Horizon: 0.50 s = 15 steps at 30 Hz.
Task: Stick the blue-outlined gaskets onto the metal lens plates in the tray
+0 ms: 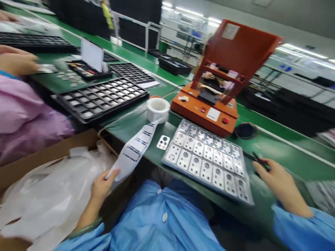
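My left hand pinches the loose end of a white label strip that runs up to a white roll on the green bench. My right hand rests at the right of a clear tray of silver metal plates and grips black tweezers. One loose silver plate lies between the strip and the tray.
An orange press machine stands behind the tray, with a black round part beside it. A black tray of parts sits at left. A cardboard box with plastic sheet is below. A co-worker's pink sleeve is at far left.
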{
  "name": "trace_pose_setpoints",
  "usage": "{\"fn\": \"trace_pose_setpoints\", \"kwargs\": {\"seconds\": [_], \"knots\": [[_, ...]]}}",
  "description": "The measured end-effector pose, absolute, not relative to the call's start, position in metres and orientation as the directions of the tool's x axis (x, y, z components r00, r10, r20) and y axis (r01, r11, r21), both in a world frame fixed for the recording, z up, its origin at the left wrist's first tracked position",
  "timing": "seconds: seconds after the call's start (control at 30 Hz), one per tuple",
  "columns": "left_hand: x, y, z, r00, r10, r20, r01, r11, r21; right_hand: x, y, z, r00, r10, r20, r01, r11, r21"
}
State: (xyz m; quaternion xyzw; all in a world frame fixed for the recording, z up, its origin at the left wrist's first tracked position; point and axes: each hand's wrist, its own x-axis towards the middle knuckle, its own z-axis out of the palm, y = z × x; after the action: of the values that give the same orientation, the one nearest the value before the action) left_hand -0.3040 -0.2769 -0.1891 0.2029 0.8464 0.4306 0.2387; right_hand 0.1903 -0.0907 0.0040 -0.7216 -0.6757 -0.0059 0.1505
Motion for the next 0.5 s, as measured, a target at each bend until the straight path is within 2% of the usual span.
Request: {"fn": "trace_pose_setpoints", "kwargs": {"seconds": [0.1,0.23,0.5], "knots": [[-0.309,-0.270,-0.181,-0.808,0.541,-0.233,0.172,0.595,0.785,0.211,-0.109,-0.019,0.123,0.968,0.218,0.980,-0.083,-0.182],[-0.307,-0.264,-0.171,-0.849,0.449,-0.280,0.159,0.721,0.675,0.227,-0.118,-0.046,0.144,0.969,0.201,0.972,-0.100,-0.215],[-0.312,-0.263,-0.185,-0.850,0.450,-0.274,0.177,0.734,0.656,0.286,-0.098,-0.052,0.219,0.941,0.258,0.955,-0.153,-0.254]]}}
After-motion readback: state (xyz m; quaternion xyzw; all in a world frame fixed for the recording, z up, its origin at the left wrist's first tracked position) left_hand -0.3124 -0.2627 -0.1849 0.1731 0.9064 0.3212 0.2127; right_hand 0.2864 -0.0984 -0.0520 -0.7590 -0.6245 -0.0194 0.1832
